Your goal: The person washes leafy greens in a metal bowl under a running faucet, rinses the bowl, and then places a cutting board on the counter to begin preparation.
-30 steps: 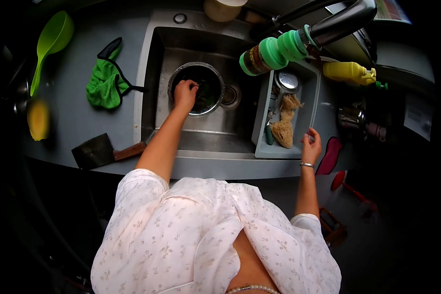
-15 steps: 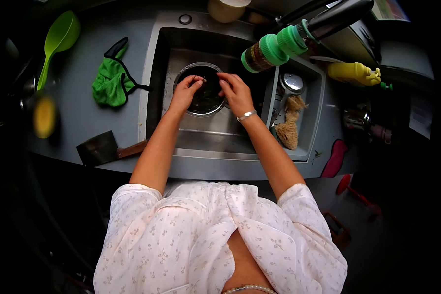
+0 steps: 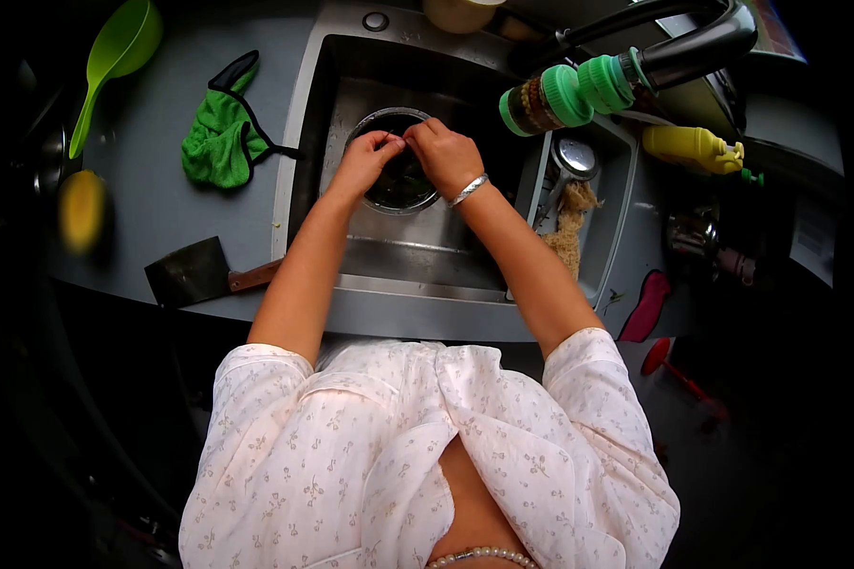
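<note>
My left hand (image 3: 363,163) and my right hand (image 3: 446,157) meet at the fingertips above a round metal bowl (image 3: 396,210). Both are closed in a pinch, and whatever lies between the fingers is too small to make out. Inside the bowl are dark, greenish contents, partly hidden by my hands. The bowl stands in the steel sink basin (image 3: 417,258). A silver bracelet (image 3: 469,189) circles my right wrist.
Right of the basin, a side compartment holds a metal-topped item (image 3: 576,158) and a tan scrubber (image 3: 566,232). A faucet with a green filter (image 3: 565,95) overhangs. Leftward lie a green cloth (image 3: 220,142), a cleaver (image 3: 192,272) and a green ladle (image 3: 123,45); rightward, a yellow bottle (image 3: 688,147).
My hands, apart over the bowl before, have come together at the fingertips. The right hand moved left and turned inward. The whole view has shifted slightly.
</note>
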